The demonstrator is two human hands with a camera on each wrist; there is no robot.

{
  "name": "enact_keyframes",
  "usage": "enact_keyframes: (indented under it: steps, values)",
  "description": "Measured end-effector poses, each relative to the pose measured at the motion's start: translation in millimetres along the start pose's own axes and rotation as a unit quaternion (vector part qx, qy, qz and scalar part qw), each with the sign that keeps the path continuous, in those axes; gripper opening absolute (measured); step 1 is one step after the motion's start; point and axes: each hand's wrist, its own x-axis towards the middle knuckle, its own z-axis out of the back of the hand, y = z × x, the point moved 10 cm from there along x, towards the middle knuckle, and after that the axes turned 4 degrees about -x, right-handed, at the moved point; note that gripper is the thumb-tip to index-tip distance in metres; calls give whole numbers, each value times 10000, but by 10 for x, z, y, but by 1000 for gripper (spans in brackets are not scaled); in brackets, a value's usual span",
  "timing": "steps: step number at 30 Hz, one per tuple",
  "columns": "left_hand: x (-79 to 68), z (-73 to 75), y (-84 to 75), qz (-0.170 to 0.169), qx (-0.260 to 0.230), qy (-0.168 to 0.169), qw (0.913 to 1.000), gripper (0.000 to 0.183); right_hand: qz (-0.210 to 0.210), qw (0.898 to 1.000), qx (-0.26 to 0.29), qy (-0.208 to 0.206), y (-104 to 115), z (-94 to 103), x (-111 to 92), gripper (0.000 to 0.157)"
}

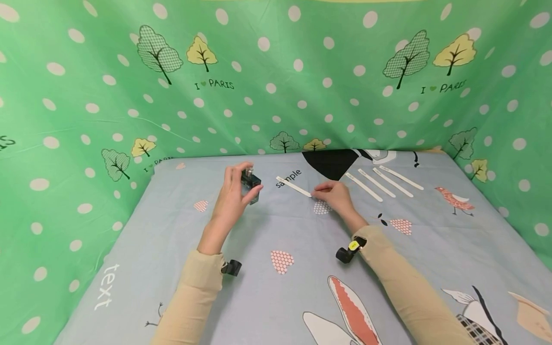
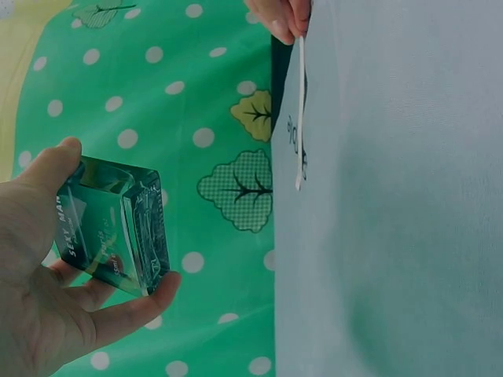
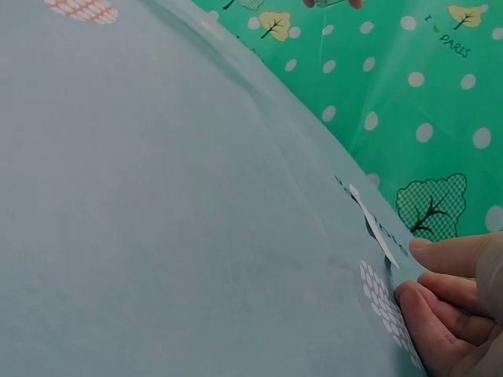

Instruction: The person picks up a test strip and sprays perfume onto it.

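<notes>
My left hand (image 1: pixel 230 196) holds a dark glass perfume bottle (image 1: pixel 252 184) above the cloth, its fingers and thumb at the bottle's edges. In the left wrist view the perfume bottle (image 2: pixel 114 224) looks clear blue-green, with "SEXY MAN" lettered on its face. Toward the middle, my right hand (image 1: pixel 334 194) pinches the near end of a white paper test strip (image 1: pixel 294 186) between thumb and fingers. The strip's far end points left toward the bottle, over the printed word "sample". From the left wrist, the test strip (image 2: pixel 300 110) appears nearly edge-on below the fingertips.
Several more white paper strips (image 1: pixel 384 184) lie side by side on the cloth, right of my right hand. A grey-blue printed cloth (image 1: pixel 276 230) covers the table. Green dotted fabric (image 1: pixel 276 72) hangs behind it and along both sides.
</notes>
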Motion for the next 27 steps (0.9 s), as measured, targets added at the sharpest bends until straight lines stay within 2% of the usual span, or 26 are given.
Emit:
enact_keyframes:
  steps: [7,12,21,27]
  values:
    - [2,-11,10,85,5,48,10000,57,143,9995,-279,41,66,-48,23,22]
    - [3,-30,-5,62,-16,47,10000,56,126,9995,-285,89,67,-67,32,17]
    - [-11,-18,-7,45,-17,11,10000,56,112,9983,-550,146,108,-85,67,19]
    - [-10,-21,-8,55,-18,29,10000,56,-90,9990,-332,302,78,-121,95,15]
